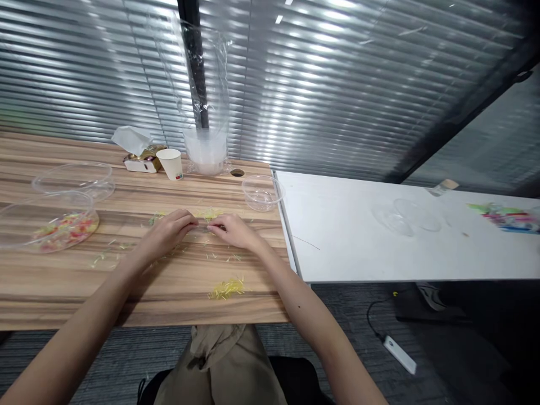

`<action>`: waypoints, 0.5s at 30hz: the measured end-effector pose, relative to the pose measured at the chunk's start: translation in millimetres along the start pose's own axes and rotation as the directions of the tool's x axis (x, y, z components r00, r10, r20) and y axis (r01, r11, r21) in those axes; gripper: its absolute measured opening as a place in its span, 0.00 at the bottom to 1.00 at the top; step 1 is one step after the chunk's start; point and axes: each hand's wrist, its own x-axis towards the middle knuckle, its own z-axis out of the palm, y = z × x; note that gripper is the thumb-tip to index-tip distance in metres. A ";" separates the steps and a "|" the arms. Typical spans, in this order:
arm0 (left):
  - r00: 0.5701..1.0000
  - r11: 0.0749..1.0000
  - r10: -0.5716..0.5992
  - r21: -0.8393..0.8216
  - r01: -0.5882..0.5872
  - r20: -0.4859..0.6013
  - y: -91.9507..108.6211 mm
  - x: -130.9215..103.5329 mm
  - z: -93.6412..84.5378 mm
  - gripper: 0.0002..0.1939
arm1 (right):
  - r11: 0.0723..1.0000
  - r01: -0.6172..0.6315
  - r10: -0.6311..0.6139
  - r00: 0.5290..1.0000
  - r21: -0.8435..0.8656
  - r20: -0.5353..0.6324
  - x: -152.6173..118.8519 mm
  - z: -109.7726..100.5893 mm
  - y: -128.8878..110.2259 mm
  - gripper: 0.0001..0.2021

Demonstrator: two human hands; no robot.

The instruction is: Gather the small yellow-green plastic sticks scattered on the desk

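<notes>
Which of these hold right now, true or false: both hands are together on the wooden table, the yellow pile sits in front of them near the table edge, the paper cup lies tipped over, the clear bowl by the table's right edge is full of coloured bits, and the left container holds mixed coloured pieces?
1. Left hand and right hand meet on the wooden table. True.
2. A yellow pile lies nearer the table's front edge than the hands. True.
3. The paper cup lies tipped over. False: it stands upright.
4. The clear bowl is full of coloured bits. False: it looks empty.
5. The left container holds mixed coloured pieces. True.
</notes>
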 end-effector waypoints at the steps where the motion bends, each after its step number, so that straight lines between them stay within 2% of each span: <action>1: 1.000 1.000 0.000 0.000 0.000 0.020 -1.3 -0.5 1.2 0.16 | 1.000 0.002 -0.002 1.000 0.003 -0.002 0.0 0.0 0.1 0.13; 15: 0.999 0.999 -0.023 -0.025 0.024 0.033 -1.8 -0.7 2.6 0.15 | 1.000 0.006 -0.006 1.000 0.019 -0.013 -0.1 1.2 0.3 0.12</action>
